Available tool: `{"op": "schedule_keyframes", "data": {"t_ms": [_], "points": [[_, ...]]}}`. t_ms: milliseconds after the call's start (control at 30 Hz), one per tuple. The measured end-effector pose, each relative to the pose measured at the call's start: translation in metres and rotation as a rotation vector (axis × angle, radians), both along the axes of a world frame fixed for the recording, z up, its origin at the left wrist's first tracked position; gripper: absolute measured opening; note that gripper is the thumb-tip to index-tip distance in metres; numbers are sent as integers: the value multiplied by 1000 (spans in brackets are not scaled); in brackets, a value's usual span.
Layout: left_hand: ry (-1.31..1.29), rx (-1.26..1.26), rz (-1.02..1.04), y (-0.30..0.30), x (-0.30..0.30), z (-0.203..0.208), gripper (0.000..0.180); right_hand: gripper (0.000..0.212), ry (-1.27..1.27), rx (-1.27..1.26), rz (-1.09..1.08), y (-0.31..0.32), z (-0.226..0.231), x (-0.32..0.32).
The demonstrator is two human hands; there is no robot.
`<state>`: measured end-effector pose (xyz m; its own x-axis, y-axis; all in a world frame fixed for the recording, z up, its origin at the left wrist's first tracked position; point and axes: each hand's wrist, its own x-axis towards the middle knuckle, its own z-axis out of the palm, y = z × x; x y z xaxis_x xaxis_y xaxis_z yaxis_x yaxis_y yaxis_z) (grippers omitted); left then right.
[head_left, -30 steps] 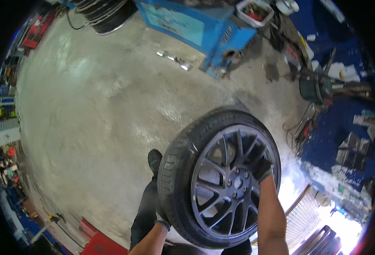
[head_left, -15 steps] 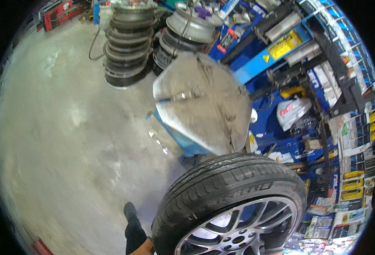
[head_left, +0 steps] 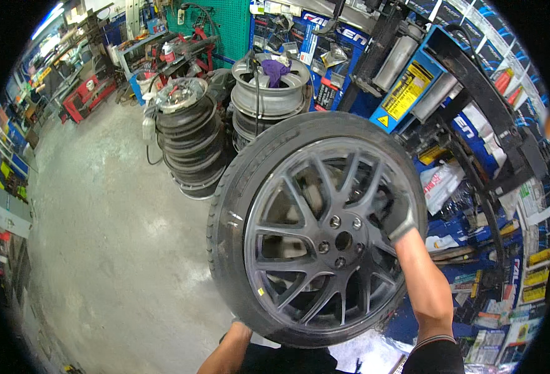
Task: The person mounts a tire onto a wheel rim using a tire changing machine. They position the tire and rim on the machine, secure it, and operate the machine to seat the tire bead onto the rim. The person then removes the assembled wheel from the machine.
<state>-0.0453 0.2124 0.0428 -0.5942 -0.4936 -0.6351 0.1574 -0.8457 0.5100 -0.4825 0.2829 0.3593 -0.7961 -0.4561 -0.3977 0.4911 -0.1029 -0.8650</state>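
A car wheel, a black tyre on a dark grey multi-spoke alloy rim (head_left: pixel 343 240), is held up tilted toward me in the middle of the view. My right hand (head_left: pixel 394 215), in a dark glove, reaches in among the spokes on the right and is closed round one, its fingers partly hidden. At the lower left, my left hand (head_left: pixel 242 326) is against the tyre's bottom edge; its fingers are hidden behind the rubber. Parts of the tyre machine's metal turntable (head_left: pixel 313 194) show through the gaps between the spokes.
Behind stand a stack of dark rims (head_left: pixel 191 143) and a silver rim (head_left: pixel 268 90) with a purple cloth (head_left: pixel 276 72) on top. A blue machine arm (head_left: pixel 406 87) rises at the right. A red jack (head_left: pixel 88 98) lies on the concrete floor (head_left: pixel 119 249) at the far left.
The wheel has risen from the lower edge to the middle and turned its rim face toward me. It now covers most of the turntable. The view has tipped up, showing more of the workshop.
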Motion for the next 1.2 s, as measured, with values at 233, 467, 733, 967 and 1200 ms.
{"op": "schedule_keyframes", "data": {"t_ms": [233, 467, 733, 967, 1200], "points": [[-274, -1, 96, -18, -36, 20, 51, 34, -200, -28, -88, -119, -99, -99], [-258, -455, 300, -245, -111, 134, 34, 61, -176, -85, -440, -126, -184, -136], [-341, -1835, -742, -402, -342, 180, 56, 47, 225, 242, -161, -107, -113, -101], [-352, -1651, -862, -400, -352, 196, 52, 47, 274, 517, -958, 89, -86, 62], [-247, -1626, -841, -393, -356, 214, 76, 72, 116, 716, -797, 148, -150, 104]]}}
